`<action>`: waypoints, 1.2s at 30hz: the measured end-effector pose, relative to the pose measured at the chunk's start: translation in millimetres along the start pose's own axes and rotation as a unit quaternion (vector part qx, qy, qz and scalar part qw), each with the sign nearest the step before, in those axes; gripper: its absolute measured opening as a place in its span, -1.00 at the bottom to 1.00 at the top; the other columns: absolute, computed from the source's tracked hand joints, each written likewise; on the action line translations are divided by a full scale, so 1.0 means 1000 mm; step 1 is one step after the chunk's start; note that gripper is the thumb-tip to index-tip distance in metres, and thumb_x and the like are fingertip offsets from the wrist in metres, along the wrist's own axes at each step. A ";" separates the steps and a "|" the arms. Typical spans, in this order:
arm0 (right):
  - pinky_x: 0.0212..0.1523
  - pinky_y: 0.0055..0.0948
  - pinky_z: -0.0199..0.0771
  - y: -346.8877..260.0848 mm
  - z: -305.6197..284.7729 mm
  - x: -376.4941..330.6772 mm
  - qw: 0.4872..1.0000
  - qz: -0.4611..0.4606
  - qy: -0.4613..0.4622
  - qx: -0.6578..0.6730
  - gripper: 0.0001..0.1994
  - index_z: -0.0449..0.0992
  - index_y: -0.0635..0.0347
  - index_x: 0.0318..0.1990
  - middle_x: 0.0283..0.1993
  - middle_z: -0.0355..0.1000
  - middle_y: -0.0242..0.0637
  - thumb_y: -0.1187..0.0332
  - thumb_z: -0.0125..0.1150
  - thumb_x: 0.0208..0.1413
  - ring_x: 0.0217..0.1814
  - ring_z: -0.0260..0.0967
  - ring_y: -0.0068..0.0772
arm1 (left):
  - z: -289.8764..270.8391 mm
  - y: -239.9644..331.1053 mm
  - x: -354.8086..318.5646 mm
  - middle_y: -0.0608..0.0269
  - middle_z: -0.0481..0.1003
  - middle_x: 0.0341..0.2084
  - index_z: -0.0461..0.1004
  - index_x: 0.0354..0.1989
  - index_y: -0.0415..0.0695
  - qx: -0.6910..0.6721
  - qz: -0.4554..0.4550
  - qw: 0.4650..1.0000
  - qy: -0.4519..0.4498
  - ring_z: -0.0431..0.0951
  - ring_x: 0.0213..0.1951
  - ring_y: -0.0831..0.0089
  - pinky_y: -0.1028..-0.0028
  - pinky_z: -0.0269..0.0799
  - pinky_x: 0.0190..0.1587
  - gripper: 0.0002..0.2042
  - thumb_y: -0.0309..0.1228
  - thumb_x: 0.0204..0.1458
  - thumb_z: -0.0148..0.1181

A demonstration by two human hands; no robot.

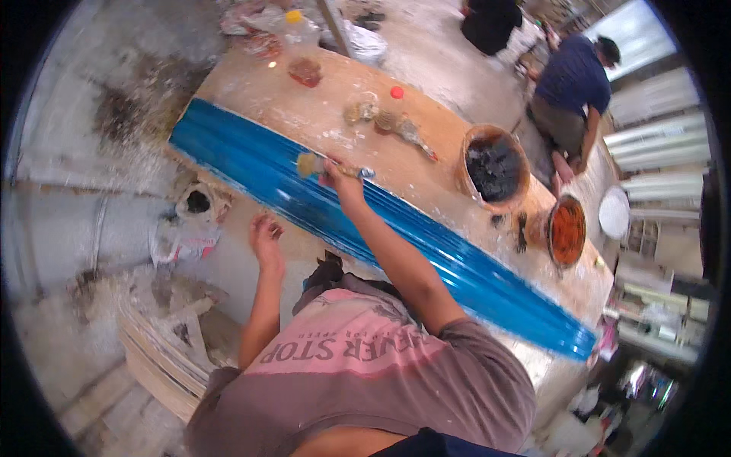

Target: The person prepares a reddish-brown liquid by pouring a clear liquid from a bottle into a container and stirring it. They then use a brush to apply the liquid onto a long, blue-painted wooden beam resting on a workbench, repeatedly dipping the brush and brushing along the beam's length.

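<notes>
My right hand (345, 183) is closed round the handle of a paintbrush (311, 164). Its pale bristles point left and rest on or just over a long, glossy blue ridged panel (251, 164). The panel lies lengthwise along the near side of a wooden table (343, 84), slanting from upper left to lower right. My left hand (266, 234) hangs by the panel's near edge, fingers loosely bent and apart, with nothing seen in it. Beyond the panel lie a second brush (411, 135) and a red cap (397, 92).
A bucket of dark material (495, 164) and a bucket of orange material (567, 231) stand on the table's right part. A reddish lump (304, 71) lies at its far left. A person in dark blue (575, 84) crouches beyond. Stacked boards (164, 350) stand at lower left.
</notes>
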State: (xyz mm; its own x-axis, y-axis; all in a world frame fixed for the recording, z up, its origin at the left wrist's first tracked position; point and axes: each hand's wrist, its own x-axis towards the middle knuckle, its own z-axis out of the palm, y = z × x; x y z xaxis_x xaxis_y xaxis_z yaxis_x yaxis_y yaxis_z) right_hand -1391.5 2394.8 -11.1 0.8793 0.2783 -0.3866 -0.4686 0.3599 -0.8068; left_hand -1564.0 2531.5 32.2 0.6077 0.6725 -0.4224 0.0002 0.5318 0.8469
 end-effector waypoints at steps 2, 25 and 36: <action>-0.30 -0.48 0.58 -0.016 0.012 0.023 0.998 -0.020 0.025 0.056 -0.65 0.44 0.25 0.06 -0.23 0.50 -0.30 0.29 0.26 0.18 -0.36 0.48 -0.46 | -0.026 0.008 0.017 0.32 0.43 -0.23 0.34 -0.02 -0.04 0.000 -0.006 1.000 0.020 0.44 -0.28 0.46 0.42 0.37 -0.17 -0.72 -0.41 0.09 0.16; -0.37 -0.45 0.53 -0.054 -0.231 0.033 0.899 -0.022 0.277 0.339 -0.70 0.49 0.01 -0.11 -0.38 0.43 -0.39 0.07 0.27 0.13 -0.38 0.45 -0.49 | 0.045 -0.019 0.071 0.30 0.43 -0.18 0.32 -0.04 -0.02 0.043 -0.068 0.992 -0.098 0.42 -0.25 0.46 0.44 0.35 -0.16 -0.78 -0.39 0.16 0.10; -0.26 -0.46 0.52 -0.216 -0.274 -0.156 0.939 -0.225 0.206 -0.158 -0.70 0.57 0.24 -0.08 -0.23 0.55 -0.31 0.21 0.24 0.17 -0.28 0.53 -0.47 | 0.117 -0.061 -0.016 0.31 0.43 -0.19 0.30 -0.01 -0.03 0.080 0.002 0.989 -0.120 0.42 -0.27 0.47 0.43 0.37 -0.17 -0.78 -0.39 0.18 0.08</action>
State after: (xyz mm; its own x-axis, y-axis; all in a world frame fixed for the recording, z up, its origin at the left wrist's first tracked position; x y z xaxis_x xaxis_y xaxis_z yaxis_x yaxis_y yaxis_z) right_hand -1404.0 2029.5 100.7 0.9711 -0.2306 -0.0615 -0.0492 0.0585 -0.9971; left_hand -1480.6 2427.8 25.1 0.7795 0.5216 -0.3469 0.1124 0.4283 0.8966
